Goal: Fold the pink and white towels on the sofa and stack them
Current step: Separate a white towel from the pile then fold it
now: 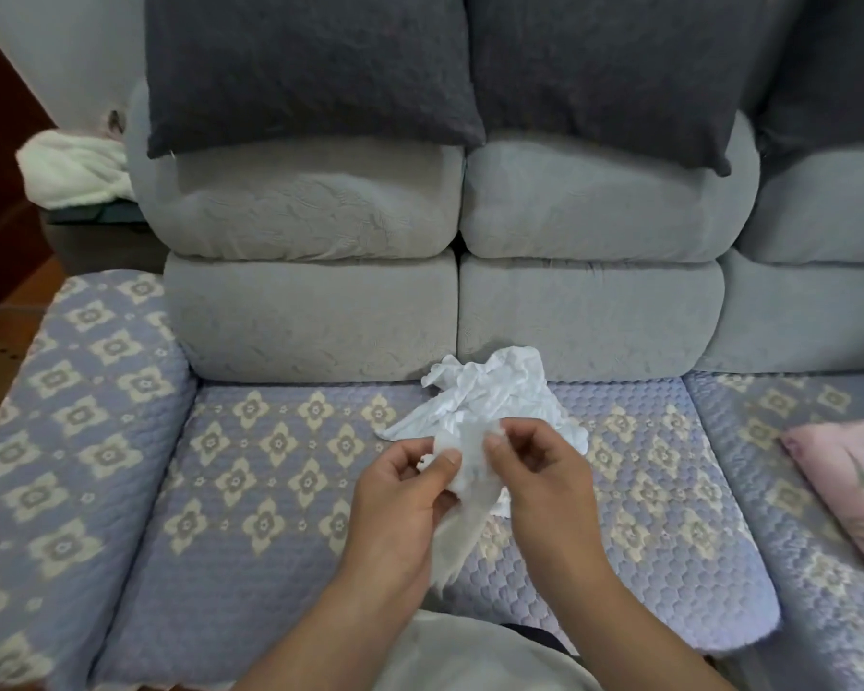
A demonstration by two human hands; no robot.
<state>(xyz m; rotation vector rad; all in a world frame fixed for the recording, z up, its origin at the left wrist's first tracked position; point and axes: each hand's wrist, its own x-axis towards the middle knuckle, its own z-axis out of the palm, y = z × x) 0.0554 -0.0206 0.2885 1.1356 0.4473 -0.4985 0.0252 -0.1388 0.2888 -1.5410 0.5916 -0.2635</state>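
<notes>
From the head view, I have the white towel point(480, 406) right in front of me on the middle seat of the sofa point(280, 491). Most of it lies crumpled against the foot of the grey back cushions point(315, 316), and the near end is lifted off the seat toward me.

My left hand point(400, 496) pinches that raised end, thumb on top and fingers curled beneath. My right hand point(539, 471) pinches the same edge just beside it, thumb and forefinger closed on the cloth. Holding the two so near each other looks to me like hunting for a corner: I judge I am feeling along the hem so I can draw the towel out flat before any fold. A strip of cloth hangs down between my wrists, loose and limp.

Over on the right-hand seat, well apart, the pink towel point(849, 481) lies flatter, running off the picture's edge. I cannot tell whether it is folded. It seems parked there as the spot for the stack.

Off the sofa's left end sits a fluffy pale bundle point(71, 167), untouched. Two dark pillows point(310, 67) lean along the top.

No brand, label or writing shows anywhere; the seat cover carries only a flower pattern.
</notes>
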